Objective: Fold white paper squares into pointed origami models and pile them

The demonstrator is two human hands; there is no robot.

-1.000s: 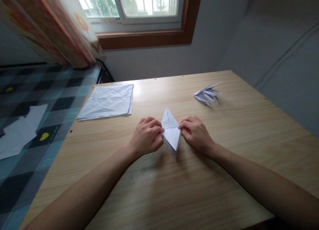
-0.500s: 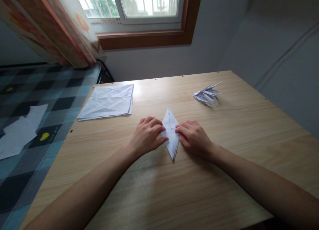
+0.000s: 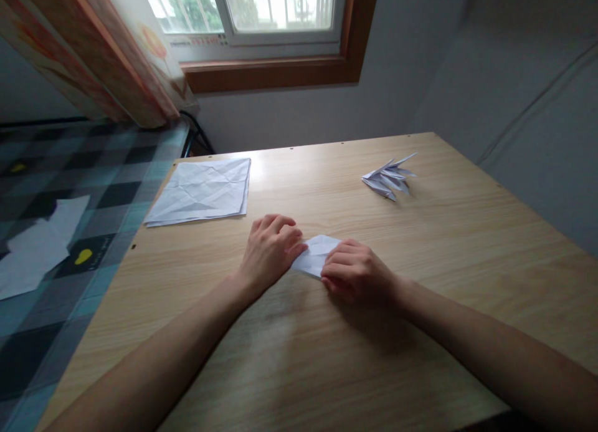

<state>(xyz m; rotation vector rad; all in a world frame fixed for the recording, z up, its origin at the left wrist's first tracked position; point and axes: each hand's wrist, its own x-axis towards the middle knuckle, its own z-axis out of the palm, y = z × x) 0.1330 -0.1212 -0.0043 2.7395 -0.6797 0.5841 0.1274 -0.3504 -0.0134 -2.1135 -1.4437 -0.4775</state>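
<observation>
A folded piece of white paper [image 3: 314,255] lies crosswise on the wooden table, its long axis running from one hand to the other. At its left end, my left hand [image 3: 275,248] has curled fingers, with the thumb on the paper. My right hand [image 3: 357,271] grips the right end, its fingers closed over the paper and covering that tip. Both ends are partly hidden by the hands.
A stack of creased white sheets [image 3: 205,192] lies at the table's back left corner. Several pointed folded paper pieces [image 3: 390,177] sit at the back right. Loose white papers [image 3: 42,245] rest on a checked cloth [image 3: 28,351] left of the table [image 3: 261,363].
The folded paper has turned from pointing away from me to lying sideways. My right hand has shifted slightly nearer to me, and my left hand has drawn a little left.
</observation>
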